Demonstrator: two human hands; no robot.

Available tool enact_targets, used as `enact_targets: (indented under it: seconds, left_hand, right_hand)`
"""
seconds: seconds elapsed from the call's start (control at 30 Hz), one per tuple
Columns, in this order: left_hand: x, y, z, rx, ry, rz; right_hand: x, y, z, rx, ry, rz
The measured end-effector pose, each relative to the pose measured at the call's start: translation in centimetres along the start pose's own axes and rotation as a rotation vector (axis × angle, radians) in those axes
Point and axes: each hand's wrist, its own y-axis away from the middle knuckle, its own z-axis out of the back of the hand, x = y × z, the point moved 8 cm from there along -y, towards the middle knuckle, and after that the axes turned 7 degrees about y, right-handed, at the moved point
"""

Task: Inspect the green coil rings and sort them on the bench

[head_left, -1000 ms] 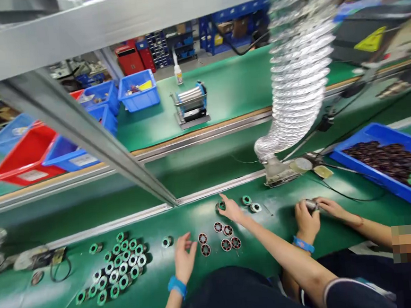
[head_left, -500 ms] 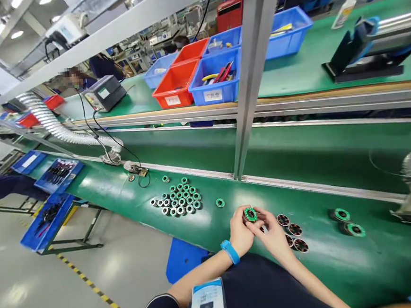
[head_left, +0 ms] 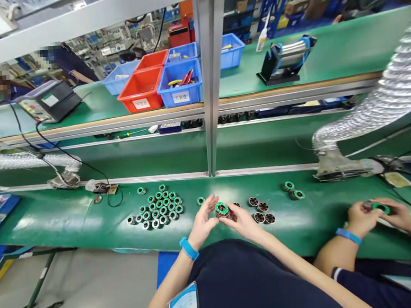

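Note:
A motor stator (head_left: 222, 210) with a ring-shaped green circuit board on top is raised just over the bench. My right hand (head_left: 242, 223) grips it between thumb and fingers from the right. My left hand (head_left: 203, 224), with a blue wristband, is at its left side, thumb and fingers spread apart around its edge. Just beyond my left fingers lies a single green-topped ring (head_left: 200, 201). To the right of my right hand sit several round parts with dark cores and coppery rims (head_left: 263, 207); another is partly hidden behind that hand.
A cluster of green-topped rings (head_left: 164, 209) covers the bench on the left. Two green-topped stators (head_left: 297, 194) stand to the right. A co-worker's hands (head_left: 365, 217) hold a similar part at far right. A metal post (head_left: 211, 87) and flexible ducts (head_left: 372, 107) rise behind.
The view has swung right, bringing the co-worker's hands into sight. My left hand, earlier wrapped around the stator, has opened; my right hand still grips it.

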Motion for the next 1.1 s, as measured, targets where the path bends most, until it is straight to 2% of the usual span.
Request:
enact_targets:
  seconds: [0.07, 0.17, 0.23, 0.3, 0.4, 0.5, 0.6, 0.7, 0.8, 0.93, 1.1]
  left_hand:
    - [-0.6, -0.3, 0.5, 0.070, -0.049, 0.050]
    - [-1.6, -0.9, 0.4, 0.209, -0.178, 0.094]
    - [-2.2, -0.9, -0.3, 0.319, -0.182, 0.102]
    - [-2.4, -0.6, -0.9, 0.372, -0.157, 0.121]
    - [-1.4, 0.3, -1.5, 0.363, -0.122, 0.202]
    - [0.7, 1.3, -2.2, 0.354, -0.075, 0.296]
    - [2.6, 1.7, -2.3, 0.311, -0.081, 0.323]
    - [3.2, 1.6, -2.4, 0.245, -0.168, 0.245]
    - [2.5, 1.4, -3.0, 0.197, -0.302, 0.105]
    - [1.5, 1.5, -4.8, 0.197, -0.447, -0.059]
    - [0.8, 1.9, -5.6, 0.238, -0.437, -0.107]
  right_hand:
    - [0.9, 0.7, 0.0, 0.024, 0.066, 0.037]
    - [1.5, 1.6, -0.3, 0.067, 0.005, 0.045]
    - [1.0, 2.0, -0.7, 0.059, -0.125, 0.000]
    - [-0.1, 2.5, -1.3, 0.028, -0.321, -0.073]
    - [-1.6, 3.6, -2.2, -0.044, -0.570, -0.179]
    - [-1.9, 4.7, -2.2, -0.110, -0.614, -0.214]
    - [-1.1, 5.7, -2.2, -0.065, -0.684, -0.218]
    - [-0.7, 6.6, -2.2, -0.065, -0.806, -0.243]
    - [-1.2, 6.8, -1.7, -0.181, -0.829, -0.261]
    - [-2.4, 6.7, -1.1, -0.304, -0.776, -0.290]
    - [-2.8, 7.8, 0.8, -0.366, -0.665, -0.305]
